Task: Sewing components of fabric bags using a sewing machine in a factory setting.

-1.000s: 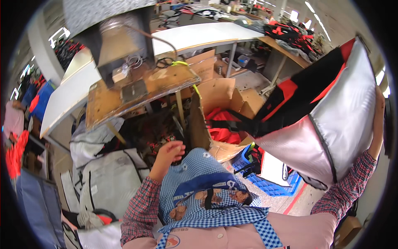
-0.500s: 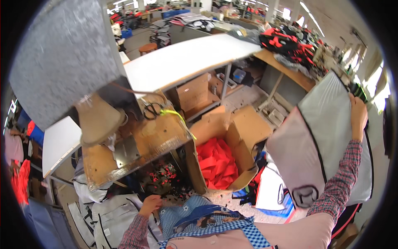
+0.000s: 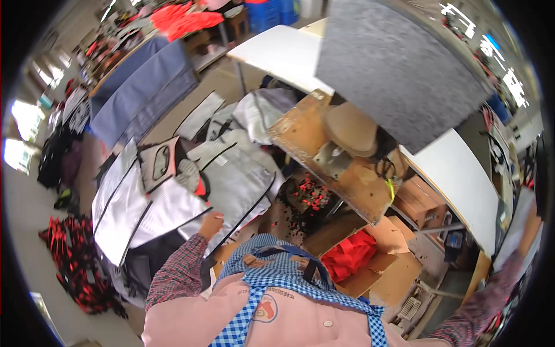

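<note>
My left hand (image 3: 211, 222) hovers over or rests against a pile of silver-grey padded pieces (image 3: 222, 168) with black piping; its fingers are loosely bent, with nothing visible in them. At the far right, my right hand (image 3: 529, 225) grips a silver-grey panel (image 3: 511, 231) with dark piping, partly cut off by the dark rim and blurred. Below me a checked apron (image 3: 272, 263) covers my front. Beside the pile stands a worn wooden board (image 3: 355, 185) carrying black scissors (image 3: 386, 169) with a yellow-green strap, beneath a large grey slab (image 3: 393, 69).
White worktops (image 3: 457, 185) run behind the board. A cardboard box (image 3: 393, 274) of red fabric (image 3: 350, 257) lies below it. Blue-grey fabric (image 3: 144, 92) hangs at upper left. A black-and-red heap (image 3: 72, 266) sits at left, with blue crates (image 3: 272, 14) farther back.
My view has swung left, bringing the silver-grey pile toward the middle. The panel in my right hand has shifted to the far right edge. My left hand is now against that pile's backdrop.
</note>
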A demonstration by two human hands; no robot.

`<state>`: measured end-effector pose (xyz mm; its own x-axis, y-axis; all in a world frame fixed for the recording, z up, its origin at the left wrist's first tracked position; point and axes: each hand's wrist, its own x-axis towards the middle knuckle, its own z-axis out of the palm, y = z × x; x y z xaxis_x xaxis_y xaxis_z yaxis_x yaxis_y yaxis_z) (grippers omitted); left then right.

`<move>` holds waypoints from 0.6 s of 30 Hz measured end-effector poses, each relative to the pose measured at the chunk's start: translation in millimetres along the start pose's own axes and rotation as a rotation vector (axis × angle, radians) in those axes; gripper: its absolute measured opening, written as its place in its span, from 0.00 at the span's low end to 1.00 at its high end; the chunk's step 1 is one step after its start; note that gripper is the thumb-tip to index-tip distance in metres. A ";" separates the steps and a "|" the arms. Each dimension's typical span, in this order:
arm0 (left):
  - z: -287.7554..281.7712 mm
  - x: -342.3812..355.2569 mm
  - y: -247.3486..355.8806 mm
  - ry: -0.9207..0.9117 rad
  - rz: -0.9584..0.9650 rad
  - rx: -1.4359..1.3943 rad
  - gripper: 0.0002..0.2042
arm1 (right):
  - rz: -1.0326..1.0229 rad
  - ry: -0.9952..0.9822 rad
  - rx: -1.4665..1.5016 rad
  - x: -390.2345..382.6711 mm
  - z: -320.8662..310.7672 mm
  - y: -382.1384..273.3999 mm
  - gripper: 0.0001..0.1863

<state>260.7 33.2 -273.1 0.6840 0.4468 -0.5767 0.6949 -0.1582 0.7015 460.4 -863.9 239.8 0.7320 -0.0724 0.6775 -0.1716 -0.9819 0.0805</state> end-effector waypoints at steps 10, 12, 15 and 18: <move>-87.6 -69.7 56.4 0.525 0.495 0.235 0.19 | -0.748 -1.403 0.674 -392.3 237.8 -411.3 0.14; -139.0 -51.2 62.2 0.741 0.546 0.282 0.19 | -0.748 -1.360 0.819 -384.7 229.9 -500.8 0.13; -219.4 -22.3 58.4 0.970 0.478 0.392 0.19 | -0.840 -1.370 0.937 -370.3 210.6 -602.3 0.13; -299.5 13.8 52.9 1.130 0.414 0.461 0.18 | -1.091 -1.382 0.992 -362.8 208.5 -679.2 0.12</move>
<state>240.4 294.7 -118.6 0.4566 0.7493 0.4797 0.6440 -0.6504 0.4028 448.9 -207.3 -213.1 0.2556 0.9156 -0.3105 0.6032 -0.4020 -0.6888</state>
